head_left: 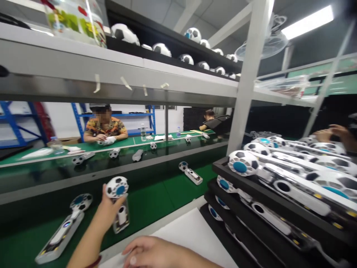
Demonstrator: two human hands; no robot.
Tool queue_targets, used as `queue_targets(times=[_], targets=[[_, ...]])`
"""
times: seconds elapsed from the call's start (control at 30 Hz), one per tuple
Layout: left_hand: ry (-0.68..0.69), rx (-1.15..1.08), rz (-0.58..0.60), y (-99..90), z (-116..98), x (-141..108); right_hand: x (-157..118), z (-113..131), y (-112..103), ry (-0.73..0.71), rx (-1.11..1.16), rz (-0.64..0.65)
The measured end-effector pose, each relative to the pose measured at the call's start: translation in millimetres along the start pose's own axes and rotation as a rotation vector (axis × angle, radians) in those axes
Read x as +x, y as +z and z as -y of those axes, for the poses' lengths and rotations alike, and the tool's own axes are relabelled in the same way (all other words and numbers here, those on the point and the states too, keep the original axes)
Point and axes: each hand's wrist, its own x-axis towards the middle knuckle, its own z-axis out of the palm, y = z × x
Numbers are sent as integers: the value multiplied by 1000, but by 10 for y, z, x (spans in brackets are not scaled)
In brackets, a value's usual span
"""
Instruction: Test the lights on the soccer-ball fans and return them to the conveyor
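Observation:
My left hand [109,208] is shut around a white handheld device with a football-patterned head and blue centre [117,187], holding it upright over the green conveyor belt [156,197]. A second such device [61,231] lies flat on the belt just left of that hand. My right hand [152,253] rests palm down on a white sheet [195,232] at the near edge and holds nothing.
Stacked black trays [220,167] full of the same devices fill the right side. Another device [191,174] lies further along the belt. Two people sit across the line; another person's hand [338,134] shows far right. A grey shelf [111,74] with footballs runs overhead.

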Motion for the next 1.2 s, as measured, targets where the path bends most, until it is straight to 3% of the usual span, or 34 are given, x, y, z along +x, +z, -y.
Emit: queue_targets(times=[0.13, 0.27, 0.37, 0.47, 0.53, 0.63, 0.77, 0.9, 1.0, 1.2], targets=[[-71, 259, -63, -167, 165, -18, -38, -5, 29, 7, -28, -44], [-464, 305, -147, -546, 459, -150, -96, -12, 30, -15, -55, -9], [-618, 221, -57, -750, 690, -197, -119, -12, 20, -11, -58, 23], [-627, 52, 77, -759, 790, -167, -126, -19, 21, -5, -68, 37], [-621, -103, 140, -674, 728, -160, -127, -25, 26, -6, -72, 38], [-581, -427, 186, -468, 446, -280, -118, -31, 27, -18, -44, 1], [-476, -900, 188, -124, -49, -697, -89, -23, 20, -77, 59, -58], [-448, -1111, 162, 99, -339, -1121, -82, 5, 24, -84, 33, -41], [-429, -1181, 139, 40, -407, -1238, -105, 39, 37, -36, -66, -19], [-424, -1261, 75, -262, -505, -1135, -196, 106, 83, 26, -197, 161]])
